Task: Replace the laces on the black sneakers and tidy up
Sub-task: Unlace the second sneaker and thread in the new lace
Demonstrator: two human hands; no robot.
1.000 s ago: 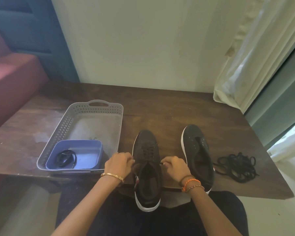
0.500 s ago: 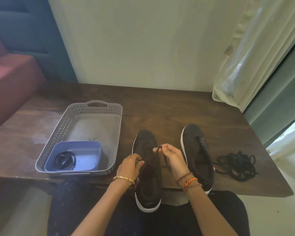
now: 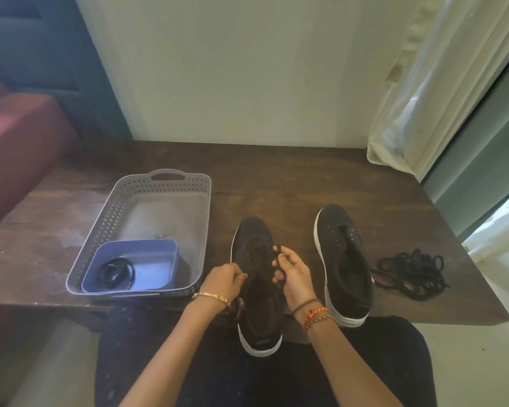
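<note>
Two black sneakers with white soles lie on the wooden table [image 3: 291, 177]. The left sneaker [image 3: 254, 248] hangs over the table's near edge and carries a black lace in its eyelets. My right hand [image 3: 293, 274] pinches that lace [image 3: 276, 249] above the tongue. At the shoe's left side, my left hand [image 3: 225, 279] has its fingers curled against the upper, apparently pinching the other lace end. The right sneaker [image 3: 343, 259] stands beside it with bare eyelets. A loose pile of black laces [image 3: 412, 273] lies to its right.
A grey perforated basket [image 3: 159, 183] stands at the left of the table, holding a blue tub [image 3: 156, 268] with a coiled black lace [image 3: 116, 271]. A red seat [image 3: 18, 148] is further left, and a white curtain [image 3: 423, 113] hangs at the back right.
My right hand rose from the shoe's right side to above the tongue, lifting a loop of lace. My left hand shifted slightly right along the shoe's left edge.
</note>
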